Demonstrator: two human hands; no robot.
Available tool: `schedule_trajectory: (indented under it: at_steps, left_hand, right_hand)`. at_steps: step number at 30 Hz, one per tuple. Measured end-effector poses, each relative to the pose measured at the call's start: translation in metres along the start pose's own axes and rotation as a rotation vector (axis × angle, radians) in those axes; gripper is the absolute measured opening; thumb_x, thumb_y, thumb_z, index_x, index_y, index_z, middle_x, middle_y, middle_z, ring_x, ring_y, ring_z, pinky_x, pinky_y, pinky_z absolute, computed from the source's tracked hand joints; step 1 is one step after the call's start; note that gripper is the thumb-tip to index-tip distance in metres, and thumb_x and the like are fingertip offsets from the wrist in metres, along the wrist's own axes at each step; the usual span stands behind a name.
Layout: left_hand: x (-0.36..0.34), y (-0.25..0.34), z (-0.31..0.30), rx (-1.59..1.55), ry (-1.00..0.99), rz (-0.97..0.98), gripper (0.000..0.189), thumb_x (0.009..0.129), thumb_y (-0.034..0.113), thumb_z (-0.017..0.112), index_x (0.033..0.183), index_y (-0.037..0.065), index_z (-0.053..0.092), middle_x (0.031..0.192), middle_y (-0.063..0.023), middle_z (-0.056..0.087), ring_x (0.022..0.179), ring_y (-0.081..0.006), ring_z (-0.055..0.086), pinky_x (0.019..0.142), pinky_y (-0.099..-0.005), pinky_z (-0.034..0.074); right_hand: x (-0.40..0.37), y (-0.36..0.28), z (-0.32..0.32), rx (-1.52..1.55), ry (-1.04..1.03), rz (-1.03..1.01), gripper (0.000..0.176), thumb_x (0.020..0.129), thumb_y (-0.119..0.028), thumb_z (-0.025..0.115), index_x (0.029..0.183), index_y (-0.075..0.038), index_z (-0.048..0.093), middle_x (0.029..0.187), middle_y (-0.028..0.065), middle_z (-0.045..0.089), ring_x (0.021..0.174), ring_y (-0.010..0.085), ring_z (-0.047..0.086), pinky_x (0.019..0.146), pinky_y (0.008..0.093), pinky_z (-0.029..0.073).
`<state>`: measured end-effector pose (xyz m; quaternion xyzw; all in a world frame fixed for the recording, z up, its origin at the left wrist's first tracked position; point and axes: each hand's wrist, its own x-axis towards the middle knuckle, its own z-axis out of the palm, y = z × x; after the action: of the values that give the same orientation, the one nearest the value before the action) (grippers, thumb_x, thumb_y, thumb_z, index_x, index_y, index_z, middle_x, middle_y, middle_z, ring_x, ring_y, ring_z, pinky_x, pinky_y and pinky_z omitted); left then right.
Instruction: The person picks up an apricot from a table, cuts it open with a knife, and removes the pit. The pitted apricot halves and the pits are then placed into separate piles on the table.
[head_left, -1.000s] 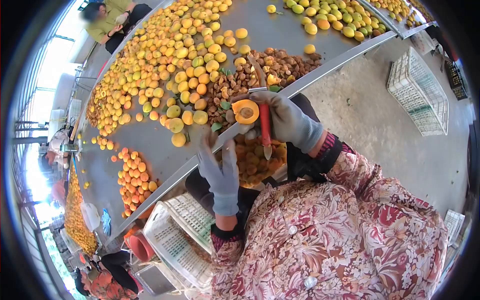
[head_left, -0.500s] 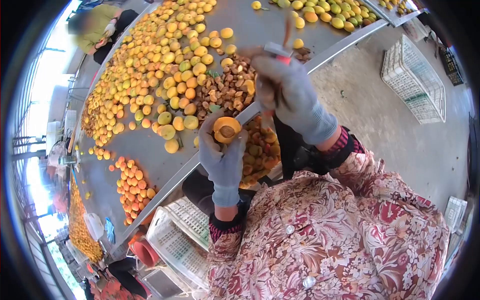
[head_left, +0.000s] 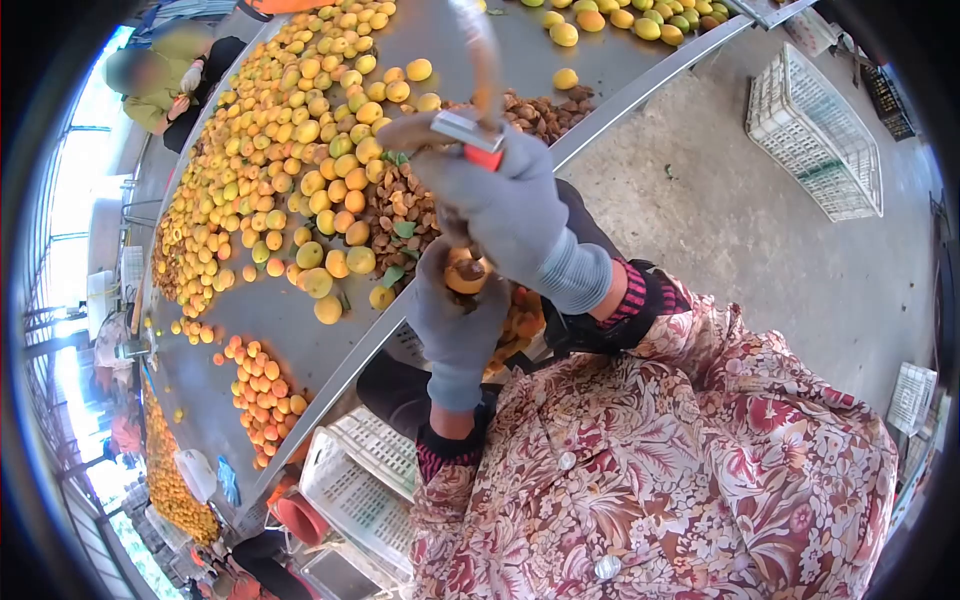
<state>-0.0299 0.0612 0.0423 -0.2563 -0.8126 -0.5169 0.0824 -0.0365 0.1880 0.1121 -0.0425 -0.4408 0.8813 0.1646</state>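
My left hand [head_left: 447, 315], in a grey glove, is wrapped round a cut apricot [head_left: 463, 282] with the brown pit showing in its orange flesh. My right hand [head_left: 510, 195], also gloved, is closed on a tool [head_left: 470, 130] with a flat metal piece and a red part; its upper end is blurred. The right fingertips reach down to the apricot and partly cover it. Brown apricot pits [head_left: 398, 210] lie heaped at the table edge just beyond both hands. Below the hands, a container partly hidden by my arms holds opened apricots [head_left: 522, 318].
Whole apricots [head_left: 290, 150] spread over the metal table [head_left: 350, 300], with a smaller orange pile [head_left: 262, 395] at the left. White plastic crates stand on the floor at right [head_left: 815, 130] and beside my legs [head_left: 355, 490]. Another person [head_left: 165, 85] sits across the table.
My right hand has come down and left, from above the table edge to the apricot in my left hand. The view has shifted slightly.
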Motion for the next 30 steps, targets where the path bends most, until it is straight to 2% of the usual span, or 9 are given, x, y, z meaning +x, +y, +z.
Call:
schedule_trajectory:
  at_steps: [3, 6, 8, 13, 15, 16, 17, 22, 30]
  left_hand:
    - [0.003, -0.012, 0.007, 0.089, -0.036, 0.032, 0.049, 0.066, 0.006, 0.071, 0.111, 0.001, 0.053, 0.097, -0.0129, 0.062, 0.085, -0.0239, 0.062, 0.076, -0.0320, 0.049]
    - [0.009, -0.016, 0.012, 0.142, -0.037, 0.032, 0.050, 0.066, 0.007, 0.072, 0.111, 0.001, 0.053, 0.095, -0.0131, 0.062, 0.083, -0.0244, 0.063, 0.074, -0.0322, 0.049]
    - [0.013, -0.017, 0.015, 0.192, -0.017, 0.053, 0.049, 0.067, 0.007, 0.072, 0.111, 0.001, 0.053, 0.094, -0.0128, 0.062, 0.082, -0.0234, 0.063, 0.074, -0.0317, 0.049]
    - [0.028, -0.018, 0.016, -0.020, -0.036, -0.057, 0.039, 0.072, -0.003, 0.063, 0.110, -0.002, 0.055, 0.099, -0.0099, 0.060, 0.089, -0.0187, 0.060, 0.081, -0.0281, 0.047]
    - [0.031, -0.033, 0.013, -0.131, -0.051, -0.084, 0.042, 0.074, -0.004, 0.060, 0.114, -0.002, 0.052, 0.103, -0.0091, 0.057, 0.092, -0.0182, 0.058, 0.083, -0.0282, 0.047]
    - [0.027, -0.024, 0.006, -0.474, -0.058, -0.208, 0.043, 0.075, -0.004, 0.061, 0.117, -0.003, 0.049, 0.106, -0.0095, 0.056, 0.092, -0.0168, 0.058, 0.083, -0.0275, 0.048]
    - [0.028, -0.024, 0.005, -0.812, -0.061, -0.340, 0.045, 0.077, -0.005, 0.063, 0.119, -0.003, 0.047, 0.110, -0.0099, 0.054, 0.092, -0.0155, 0.059, 0.082, -0.0268, 0.050]
    - [0.031, -0.028, 0.002, -0.761, -0.104, -0.298, 0.048, 0.079, -0.005, 0.062, 0.123, -0.004, 0.042, 0.114, -0.0094, 0.051, 0.098, -0.0144, 0.055, 0.085, -0.0260, 0.048]
    - [0.024, -0.037, 0.003, -0.566, -0.104, -0.194, 0.046, 0.080, -0.004, 0.057, 0.122, -0.001, 0.039, 0.110, -0.0074, 0.049, 0.096, -0.0121, 0.051, 0.082, -0.0247, 0.045]
  right_hand:
    - [0.003, 0.017, -0.002, -0.123, 0.017, -0.088, 0.021, 0.082, -0.006, 0.055, 0.101, -0.003, 0.063, 0.063, -0.0023, 0.052, 0.048, 0.0043, 0.048, 0.042, 0.0201, 0.039]
    - [0.020, 0.036, -0.018, -0.045, 0.085, 0.044, 0.020, 0.081, -0.006, 0.057, 0.100, -0.003, 0.063, 0.060, -0.0009, 0.052, 0.044, 0.0059, 0.046, 0.039, 0.0212, 0.038]
    - [0.033, 0.039, -0.033, 0.410, 0.242, 0.266, 0.020, 0.081, -0.006, 0.058, 0.101, -0.003, 0.062, 0.056, 0.0005, 0.051, 0.039, 0.0074, 0.044, 0.035, 0.0220, 0.036]
    - [0.033, 0.017, -0.021, 0.165, 0.210, 0.050, 0.021, 0.080, -0.007, 0.059, 0.100, -0.001, 0.062, 0.054, 0.0007, 0.049, 0.037, 0.0073, 0.044, 0.034, 0.0219, 0.035]
    - [0.038, 0.004, -0.018, 0.089, 0.203, -0.024, 0.020, 0.081, -0.007, 0.058, 0.100, 0.000, 0.061, 0.054, 0.0006, 0.049, 0.037, 0.0073, 0.044, 0.035, 0.0214, 0.036]
    - [0.031, -0.010, -0.012, 0.032, 0.158, -0.040, 0.024, 0.088, -0.007, 0.048, 0.107, 0.003, 0.059, 0.048, -0.0032, 0.034, 0.038, 0.0056, 0.031, 0.041, 0.0229, 0.030]
    - [0.031, -0.008, -0.013, 0.030, 0.162, -0.037, 0.024, 0.088, -0.007, 0.048, 0.107, 0.003, 0.059, 0.048, -0.0032, 0.034, 0.038, 0.0056, 0.031, 0.041, 0.0229, 0.030]
    - [0.030, 0.004, -0.009, 0.178, 0.182, 0.010, 0.026, 0.089, -0.008, 0.048, 0.111, 0.003, 0.056, 0.048, -0.0032, 0.034, 0.038, 0.0053, 0.030, 0.041, 0.0227, 0.030]
    - [0.030, 0.016, -0.005, 0.080, 0.195, 0.042, 0.022, 0.085, -0.007, 0.052, 0.103, 0.001, 0.061, 0.055, -0.0020, 0.042, 0.041, 0.0054, 0.039, 0.039, 0.0212, 0.033]
